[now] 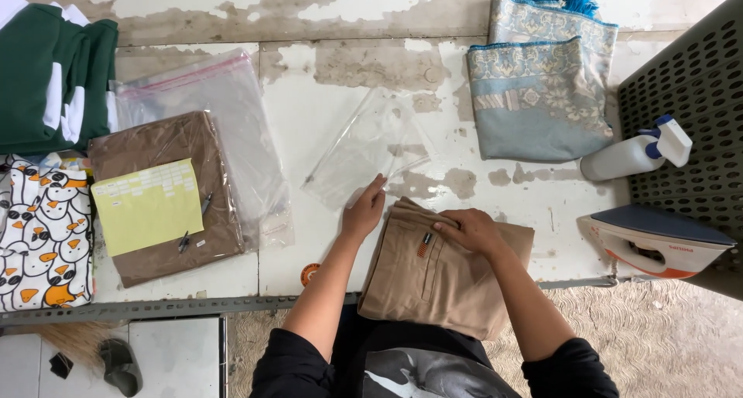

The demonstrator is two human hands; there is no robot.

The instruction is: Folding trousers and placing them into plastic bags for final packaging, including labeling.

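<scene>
Head view: folded khaki trousers (433, 278) on counter (325, 119).
Left hand (364, 212): open, fingertips on clear plastic bag (364, 146) just beyond trousers.
Right hand (470, 231): flat, pressing trousers.

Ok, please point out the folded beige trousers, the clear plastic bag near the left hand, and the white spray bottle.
Folded beige trousers (433, 278), head view, middle of fabric.
Clear plastic bag (364, 146), head view, centre.
White spray bottle (619, 159), head view, body.
</scene>
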